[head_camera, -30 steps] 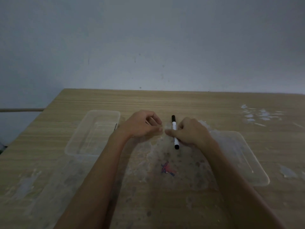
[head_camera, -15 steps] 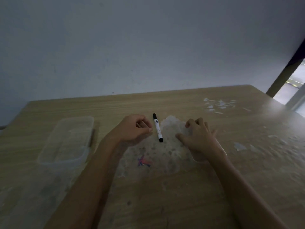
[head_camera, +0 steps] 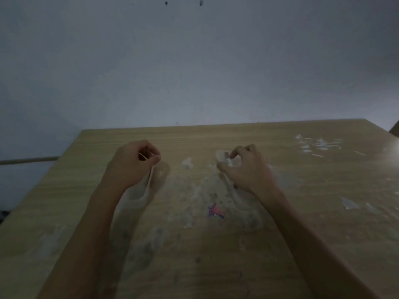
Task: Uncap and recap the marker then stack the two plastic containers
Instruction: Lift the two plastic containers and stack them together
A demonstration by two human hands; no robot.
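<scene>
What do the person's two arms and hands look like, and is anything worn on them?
Both forearms are bare, with no sleeves in view. The left hand and the right hand show no gloves, rings, watch or bracelet. The dim, blurred picture could hide small items.

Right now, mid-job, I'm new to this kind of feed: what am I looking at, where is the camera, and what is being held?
There is no machine here. A person works with bare hands, and the single picture comes from a camera on their head, looking forward and down. The left hand is closed on the rim of the left clear container. The right hand is closed on the end of the right clear container. Both containers are see-through and blurred, so their outlines are faint. They sit apart on a wooden table with a pink scribble and white scuffs. The marker is not in view.
</scene>
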